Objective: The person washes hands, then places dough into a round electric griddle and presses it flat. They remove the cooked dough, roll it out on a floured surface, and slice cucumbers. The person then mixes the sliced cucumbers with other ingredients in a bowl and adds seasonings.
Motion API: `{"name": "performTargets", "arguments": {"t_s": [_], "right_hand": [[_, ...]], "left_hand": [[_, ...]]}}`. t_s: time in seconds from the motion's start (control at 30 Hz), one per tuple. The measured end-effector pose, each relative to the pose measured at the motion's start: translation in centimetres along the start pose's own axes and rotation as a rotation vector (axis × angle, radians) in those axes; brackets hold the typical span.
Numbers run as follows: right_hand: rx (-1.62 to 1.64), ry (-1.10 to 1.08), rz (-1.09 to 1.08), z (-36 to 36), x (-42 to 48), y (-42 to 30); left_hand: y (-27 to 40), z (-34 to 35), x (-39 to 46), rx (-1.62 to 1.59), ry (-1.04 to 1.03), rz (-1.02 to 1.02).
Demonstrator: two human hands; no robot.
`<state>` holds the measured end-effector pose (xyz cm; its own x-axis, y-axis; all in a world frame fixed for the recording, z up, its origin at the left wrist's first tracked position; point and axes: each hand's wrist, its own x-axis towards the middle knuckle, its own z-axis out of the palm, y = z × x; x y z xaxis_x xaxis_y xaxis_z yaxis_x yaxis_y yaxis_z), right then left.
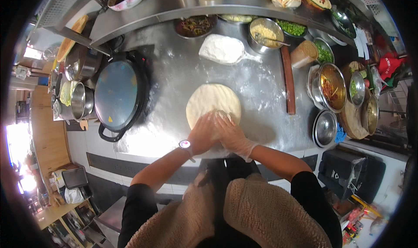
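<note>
A flat round of dough (213,96) lies on the floured steel worktop (173,75) before me. My left hand (205,130), with a watch (184,144) on its wrist, rests flat on the near part of the dough. Against it lies my right hand (230,130), in a clear plastic glove, its fingers also on the dough. The fingertips of both hands meet near the middle of the round. Neither hand grips anything. Beyond the dough a scoop heaped with flour (223,49) sits on the steel, and a brown wooden rod (288,81) lies to the right.
A round electric griddle (116,94) with its lid down stands at left. Along the back are a steel pot with a spoon (266,34) and a bowl of chopped greens (291,27), under a steel shelf (183,11). Steel bowls (326,127) and a jar (303,54) stand at right.
</note>
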<state>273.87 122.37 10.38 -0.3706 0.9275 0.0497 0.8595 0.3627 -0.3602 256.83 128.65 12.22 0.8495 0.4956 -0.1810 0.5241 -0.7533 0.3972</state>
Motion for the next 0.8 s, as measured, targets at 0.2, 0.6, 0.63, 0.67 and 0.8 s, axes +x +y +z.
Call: {"name": "performTargets", "arguments": {"t_s": [0.2, 0.6, 0.63, 0.67, 0.8], "right_hand": [[0.084, 0.104, -0.031, -2.1, 0.1, 2.8], [-0.157, 0.248, 1.255, -6.5, -4.2, 19.1], [-0.138, 0.292, 1.255, -5.4, -4.8, 19.4], [-0.121, 0.337, 1.256, -4.4, -5.6, 19.7], [0.733, 0.405, 1.239, -4.1, -8.5, 12.9]], "left_hand": [[-1.5, 0.9, 0.4, 0.137, -0.014, -0.008], [-10.8, -1.0, 7.1, -0.865, -0.060, -0.741], [-9.8, -1.6, 7.9, -0.737, -0.091, -0.586], [-8.8, -2.2, 8.4, -0.608, -0.120, -0.429], [-6.5, -2.8, 4.9, -0.673, 0.147, -0.348]]}}
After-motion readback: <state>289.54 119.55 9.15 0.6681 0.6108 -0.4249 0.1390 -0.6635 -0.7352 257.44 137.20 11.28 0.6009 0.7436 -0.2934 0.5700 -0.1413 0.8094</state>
